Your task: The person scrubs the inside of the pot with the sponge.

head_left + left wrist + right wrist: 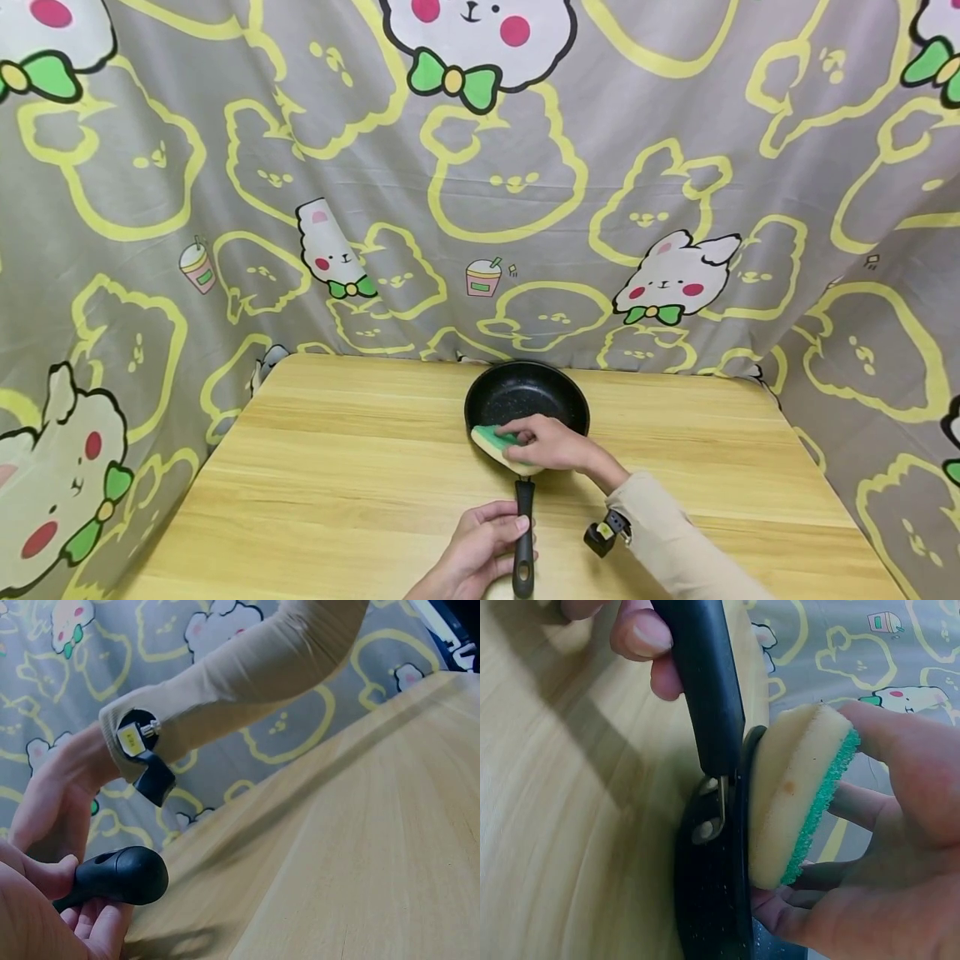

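Note:
A black frying pan (525,392) stands toward the table's back edge, its handle (524,533) pointing at the front. My left hand (483,546) grips that handle from the left, thumb on top and fingers beneath; the rounded handle end (139,876) sticks out of the grasp in the left wrist view. Over the pan's near rim, my right hand (551,443) holds a sponge (491,442) with a green scouring face and a cream foam side. In the right wrist view the sponge (799,795) has its foam against the rim, while fingers and thumb hold its green side and edges.
Under the pan is a light wooden table (337,467). A grey curtain (405,192) with yellow outlines and cartoon animals hangs behind it and on both sides. A small black camera (602,533) is strapped to the right wrist, below the beige sleeve (675,533).

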{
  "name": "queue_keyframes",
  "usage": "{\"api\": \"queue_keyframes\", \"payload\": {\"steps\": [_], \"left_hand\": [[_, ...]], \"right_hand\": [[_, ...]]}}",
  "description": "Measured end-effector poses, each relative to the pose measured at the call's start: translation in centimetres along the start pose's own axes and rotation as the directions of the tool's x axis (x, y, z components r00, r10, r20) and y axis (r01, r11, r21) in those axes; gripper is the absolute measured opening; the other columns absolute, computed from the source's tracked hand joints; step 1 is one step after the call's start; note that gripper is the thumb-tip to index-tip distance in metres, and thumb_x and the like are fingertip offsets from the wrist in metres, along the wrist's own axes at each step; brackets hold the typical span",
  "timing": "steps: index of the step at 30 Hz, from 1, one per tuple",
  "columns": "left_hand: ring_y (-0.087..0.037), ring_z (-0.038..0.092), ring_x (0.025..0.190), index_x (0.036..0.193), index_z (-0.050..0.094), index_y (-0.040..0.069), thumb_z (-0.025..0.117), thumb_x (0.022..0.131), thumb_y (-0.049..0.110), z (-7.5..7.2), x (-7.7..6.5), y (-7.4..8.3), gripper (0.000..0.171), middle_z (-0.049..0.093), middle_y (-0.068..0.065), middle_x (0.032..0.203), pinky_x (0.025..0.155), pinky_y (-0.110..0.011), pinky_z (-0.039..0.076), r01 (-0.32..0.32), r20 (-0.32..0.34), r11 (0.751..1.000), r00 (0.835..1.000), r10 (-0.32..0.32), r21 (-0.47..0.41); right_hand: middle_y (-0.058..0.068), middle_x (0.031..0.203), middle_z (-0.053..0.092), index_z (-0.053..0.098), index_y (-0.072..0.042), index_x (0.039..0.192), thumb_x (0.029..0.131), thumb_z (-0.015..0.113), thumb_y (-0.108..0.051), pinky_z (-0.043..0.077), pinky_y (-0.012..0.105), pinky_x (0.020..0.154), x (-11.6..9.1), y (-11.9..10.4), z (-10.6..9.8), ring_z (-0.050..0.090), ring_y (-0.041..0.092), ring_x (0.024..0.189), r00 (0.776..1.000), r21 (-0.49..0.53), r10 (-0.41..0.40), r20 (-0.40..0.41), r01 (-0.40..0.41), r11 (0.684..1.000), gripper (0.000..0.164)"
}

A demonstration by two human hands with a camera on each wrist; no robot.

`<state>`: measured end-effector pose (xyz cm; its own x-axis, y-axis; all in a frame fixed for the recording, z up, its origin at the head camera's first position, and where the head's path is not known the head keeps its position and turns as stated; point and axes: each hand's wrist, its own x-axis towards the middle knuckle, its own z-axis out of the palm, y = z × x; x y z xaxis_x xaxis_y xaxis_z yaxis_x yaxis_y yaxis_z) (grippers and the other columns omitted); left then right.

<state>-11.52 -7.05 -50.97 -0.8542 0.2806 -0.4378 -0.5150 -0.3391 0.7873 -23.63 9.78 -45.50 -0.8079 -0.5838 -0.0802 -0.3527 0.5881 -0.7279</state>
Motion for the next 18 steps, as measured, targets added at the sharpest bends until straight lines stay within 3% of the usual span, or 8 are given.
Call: {"api": "queue_keyframes", "payload": {"steps": [8,18], "left_hand": [[-0.020,0.071,0.087,0.124,0.061,-0.005,0.070,0.096,0.003,0.0,0.1,-0.1,0.030,0.071,-0.011,0.102,0.083,-0.046,0.062,-0.015,0.001,1.000,1.000,0.015,0.011],[-0.019,0.071,0.085,0.120,0.063,-0.004,0.069,0.097,0.002,0.0,0.2,-0.1,0.025,0.072,-0.010,0.099,0.081,-0.044,0.062,-0.009,-0.002,1.000,1.000,0.009,0.016]], "right_hand": [[0.016,0.113,0.068,0.069,-0.008,0.130,0.093,0.073,-0.026,0.054,0.048,0.086,0.8,-0.4,0.9,0.064,0.031,0.104,0.997,-0.020,-0.042,-0.058,0.041,0.999,0.041],[0.014,0.110,0.068,0.065,-0.011,0.134,0.093,0.074,-0.021,0.054,0.045,0.084,2.4,-0.9,1.8,0.064,0.027,0.100,0.992,-0.063,-0.041,-0.115,0.034,0.997,0.042]]}}
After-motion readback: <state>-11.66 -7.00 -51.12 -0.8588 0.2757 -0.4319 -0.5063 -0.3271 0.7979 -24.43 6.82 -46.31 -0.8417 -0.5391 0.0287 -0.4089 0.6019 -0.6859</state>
